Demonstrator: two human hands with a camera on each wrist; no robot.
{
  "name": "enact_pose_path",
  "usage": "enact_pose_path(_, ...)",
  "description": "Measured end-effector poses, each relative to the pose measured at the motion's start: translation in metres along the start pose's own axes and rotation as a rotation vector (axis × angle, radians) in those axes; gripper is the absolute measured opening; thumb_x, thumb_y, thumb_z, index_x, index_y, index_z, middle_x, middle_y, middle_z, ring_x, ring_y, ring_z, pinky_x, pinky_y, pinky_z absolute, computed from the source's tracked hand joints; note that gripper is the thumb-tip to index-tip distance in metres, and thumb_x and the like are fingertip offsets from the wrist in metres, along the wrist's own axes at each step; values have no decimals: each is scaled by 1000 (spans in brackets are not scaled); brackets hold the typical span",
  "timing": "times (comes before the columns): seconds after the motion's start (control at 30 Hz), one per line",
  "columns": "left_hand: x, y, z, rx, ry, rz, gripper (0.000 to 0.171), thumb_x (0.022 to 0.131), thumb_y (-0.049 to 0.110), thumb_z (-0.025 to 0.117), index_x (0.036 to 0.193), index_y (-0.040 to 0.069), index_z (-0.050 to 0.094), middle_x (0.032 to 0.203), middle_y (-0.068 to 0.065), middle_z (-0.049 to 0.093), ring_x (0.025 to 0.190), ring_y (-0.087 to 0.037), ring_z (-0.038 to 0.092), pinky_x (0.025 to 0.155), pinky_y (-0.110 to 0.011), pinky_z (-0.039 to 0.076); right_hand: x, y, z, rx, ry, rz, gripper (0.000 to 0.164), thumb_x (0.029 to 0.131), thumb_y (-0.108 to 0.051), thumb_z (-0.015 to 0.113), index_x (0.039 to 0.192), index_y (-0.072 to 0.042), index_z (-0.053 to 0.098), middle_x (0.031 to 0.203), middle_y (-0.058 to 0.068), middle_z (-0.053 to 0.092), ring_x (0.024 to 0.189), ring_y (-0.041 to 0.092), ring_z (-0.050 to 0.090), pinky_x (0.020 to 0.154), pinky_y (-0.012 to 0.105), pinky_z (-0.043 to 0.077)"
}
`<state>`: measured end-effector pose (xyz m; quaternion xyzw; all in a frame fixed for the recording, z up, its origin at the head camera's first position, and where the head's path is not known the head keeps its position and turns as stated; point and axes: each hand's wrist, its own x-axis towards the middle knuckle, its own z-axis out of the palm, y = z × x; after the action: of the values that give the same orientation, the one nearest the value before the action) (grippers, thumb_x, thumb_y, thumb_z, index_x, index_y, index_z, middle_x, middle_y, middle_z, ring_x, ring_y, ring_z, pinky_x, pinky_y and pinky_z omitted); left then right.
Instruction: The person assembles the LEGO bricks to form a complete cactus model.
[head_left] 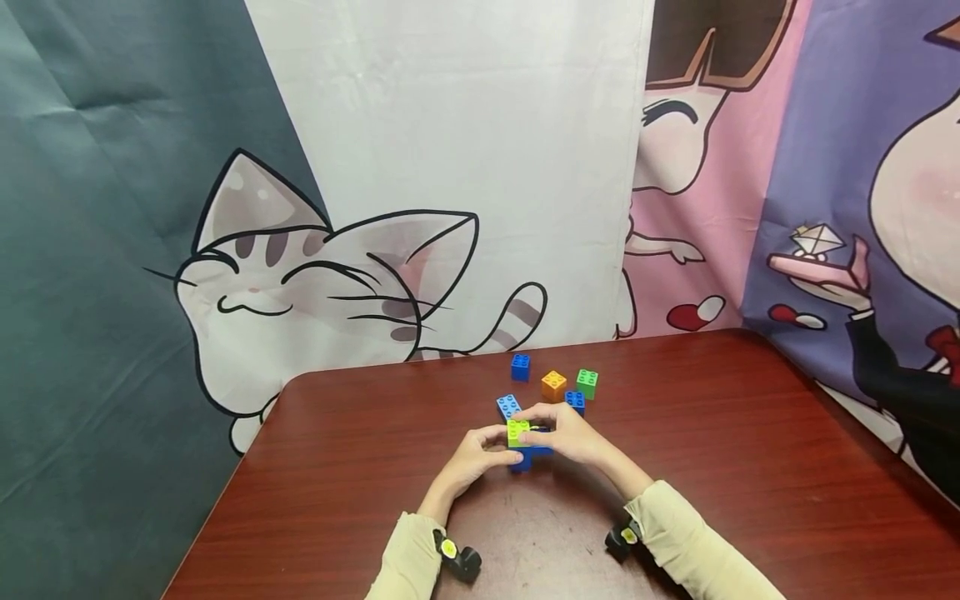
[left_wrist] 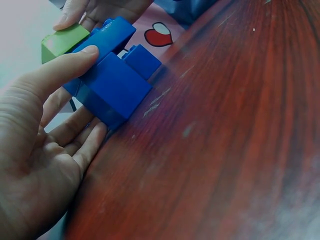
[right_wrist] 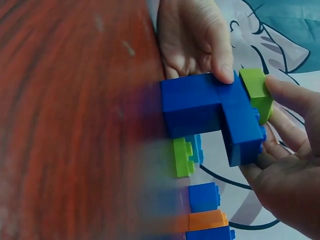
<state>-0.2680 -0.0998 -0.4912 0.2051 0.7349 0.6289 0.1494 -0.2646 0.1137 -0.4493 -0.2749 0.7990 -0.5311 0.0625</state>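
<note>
We've got the left hand [head_left: 471,460] gripping a blue plastic toy-brick stack [head_left: 521,461] from the left, thumb on the near side, fingers round the far side. Stack sits near the middle of the tabletop [head_left: 337,492]: a tall blue base with a long blue brick across its top, overhanging to the right.

Right hand [head_left: 572,432] has a lime-green studded plastic block [head_left: 517,432] pinched between thumb and fingers, on top of the stack at the long brick's left end. We can't tell if it's fully seated. Bare studs show to the right of it.

Loose on the far side: light-blue rectangular studded brick [head_left: 508,406] just beyond the stack; dark-blue square studded block [head_left: 574,402] just beyond the right hand; orange studded cube [head_left: 553,385] and green studded block [head_left: 587,382] farther; bright-blue studded cube [head_left: 521,367] farthest, to their left.
</note>
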Motion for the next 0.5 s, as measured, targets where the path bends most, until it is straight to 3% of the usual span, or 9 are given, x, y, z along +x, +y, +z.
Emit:
enact_pose_path(0.13,0,0,0,-3,7,0,44,86,14,74,126,0,62,122,-18,67,95,-6,67,86,-21,53,0,1,2,4,9,-29,34,93,-18,66,122,-1,65,118,18,69,110,30,65,88,23,55)
enact_pose_path(0.37,1,-2,0,0,2,-13,44,85,12,74,126,1,62,123,-18,66,96,-5,67,85,-21,53,-1,1,6,9,34,-59,33,93,-17,66,121,0,65,116,18,69,108,23,65,95,47,52)
enact_pose_path(0.5,1,-3,0,1,4,-14,43,85,12,74,126,1,63,123,-18,67,98,-6,67,87,-22,53,-2,1,7,9,53,-64,33,92,-17,66,120,0,66,115,18,69,105,21,65,93,41,54)
